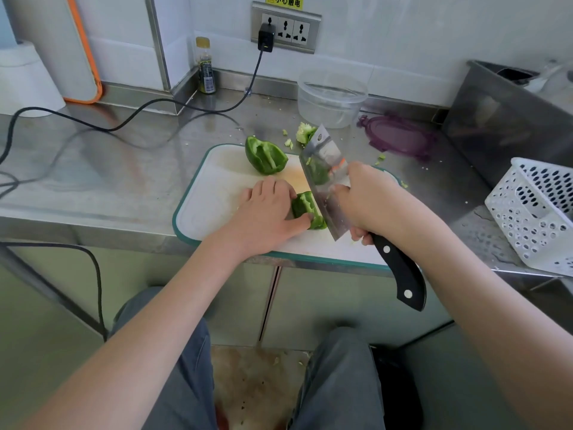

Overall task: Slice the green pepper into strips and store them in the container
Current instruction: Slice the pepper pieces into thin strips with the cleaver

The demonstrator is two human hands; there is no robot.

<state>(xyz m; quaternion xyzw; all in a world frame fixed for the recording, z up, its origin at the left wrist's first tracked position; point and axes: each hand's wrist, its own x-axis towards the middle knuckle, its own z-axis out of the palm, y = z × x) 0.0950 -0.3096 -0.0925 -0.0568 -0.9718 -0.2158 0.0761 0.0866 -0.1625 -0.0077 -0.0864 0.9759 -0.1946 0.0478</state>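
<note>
From over the person's shoulders, the left hand (266, 209) lies on the white cutting board (210, 193), fingers bent down over a piece of green pepper (307, 209) and the thumb pressed against its near end, pinning it. Just to the right of those fingertips stands the cleaver (325, 181), its blade edge down against the pepper piece. The right hand (369, 200) is wrapped tight around the top of the black handle, forefinger up against the blade's flat.

The pepper should be light and springy, its waxy skin likely to skate under steel, so holding it close behind the cut with fingertips tucked back looks wise to me. The piece is glossy dark green outside with a paler rib showing along the cut face.

Beyond the left hand, farther up the board, rests the other pepper half (265, 156), hollow side up. Past the cleaver's tip lies the seed core (305, 131), and beyond that the clear container (331, 97) waits, uncovered, its purple lid (400, 136) alongside.
</note>
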